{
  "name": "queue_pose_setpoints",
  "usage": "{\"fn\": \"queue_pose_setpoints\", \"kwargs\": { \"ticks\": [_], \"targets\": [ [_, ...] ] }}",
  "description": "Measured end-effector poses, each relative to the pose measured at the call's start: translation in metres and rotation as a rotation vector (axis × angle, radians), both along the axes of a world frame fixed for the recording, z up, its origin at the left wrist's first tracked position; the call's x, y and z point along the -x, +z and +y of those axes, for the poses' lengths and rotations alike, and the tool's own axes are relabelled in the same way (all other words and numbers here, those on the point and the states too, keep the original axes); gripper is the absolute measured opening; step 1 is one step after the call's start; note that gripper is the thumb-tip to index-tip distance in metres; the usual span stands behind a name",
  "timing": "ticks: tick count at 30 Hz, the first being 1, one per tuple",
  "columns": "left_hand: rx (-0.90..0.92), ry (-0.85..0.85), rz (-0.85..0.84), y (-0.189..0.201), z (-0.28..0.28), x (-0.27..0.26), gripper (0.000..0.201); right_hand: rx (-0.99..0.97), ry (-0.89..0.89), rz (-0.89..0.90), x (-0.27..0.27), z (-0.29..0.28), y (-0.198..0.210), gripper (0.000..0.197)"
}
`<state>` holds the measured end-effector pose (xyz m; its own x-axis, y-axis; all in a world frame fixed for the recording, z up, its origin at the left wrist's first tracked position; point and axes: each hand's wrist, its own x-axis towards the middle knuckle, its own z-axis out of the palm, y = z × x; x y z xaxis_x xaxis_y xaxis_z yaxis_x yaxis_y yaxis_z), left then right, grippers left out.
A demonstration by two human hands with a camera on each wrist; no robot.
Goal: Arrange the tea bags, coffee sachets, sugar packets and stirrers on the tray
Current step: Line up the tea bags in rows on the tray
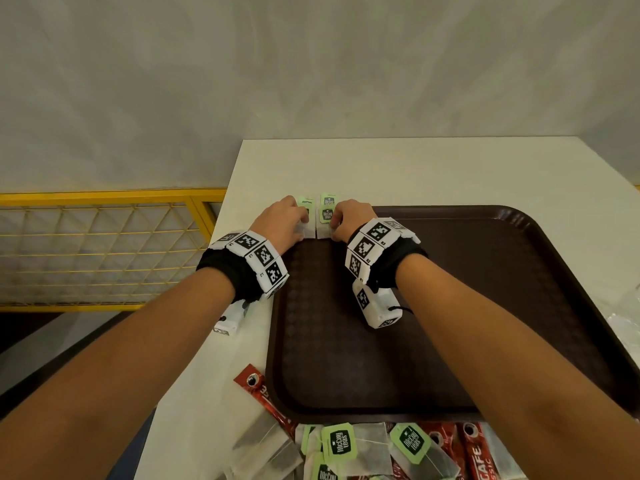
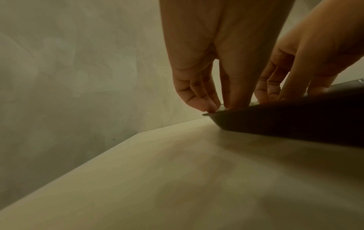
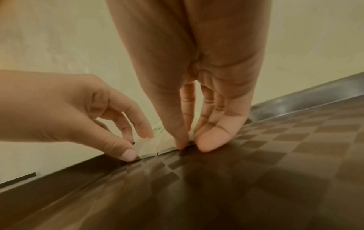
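Two tea bags being set side by side at the tray's far left corner

Head view: left hand (image 1: 282,220) pinches the left tea bag (image 1: 305,216), right hand (image 1: 349,218) the right tea bag (image 1: 325,220), above frame centre on the tray (image 1: 485,306); long axes run up-frame, tags outermost. Left wrist view: fingers (image 2: 199,99) curled at the rim. Right wrist view: thumb and fingers (image 3: 212,140) press the bag's edge, lower centre.

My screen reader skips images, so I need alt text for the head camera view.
Both hands, left hand and right hand, pinch white paper tea bags with green tags at the far-left corner of a dark brown plastic tray on a white table. More tea bags and red coffee sachets lie off the tray's near edge.
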<state>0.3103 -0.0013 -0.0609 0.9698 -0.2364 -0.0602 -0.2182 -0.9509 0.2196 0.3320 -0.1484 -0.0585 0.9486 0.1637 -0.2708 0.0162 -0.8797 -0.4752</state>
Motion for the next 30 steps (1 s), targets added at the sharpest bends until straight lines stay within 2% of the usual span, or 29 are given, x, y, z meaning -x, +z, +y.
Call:
{"fn": "queue_pose_setpoints", "kwargs": {
  "ticks": [11,17,20,25,30],
  "targets": [
    [0.009,0.007,-0.016,0.005,0.001,0.004,0.032,-0.039,-0.011,-0.022,0.007,-0.001,0.003,0.028],
    [0.199,0.009,-0.031,0.036,-0.001,0.044,0.032,-0.121,-0.04,-0.144,0.041,-0.001,0.03,0.026],
    [0.242,-0.007,0.08,0.048,-0.002,0.083,0.031,-0.178,-0.003,-0.126,0.079,0.001,0.043,0.026],
    [0.262,-0.01,0.311,0.057,0.0,0.156,0.024,-0.174,0.152,0.122,0.151,-0.001,0.053,0.021],
    [0.235,-0.012,0.446,0.053,0.001,0.214,0.023,-0.171,0.149,0.154,0.212,-0.005,0.054,0.017]
  ]
}}
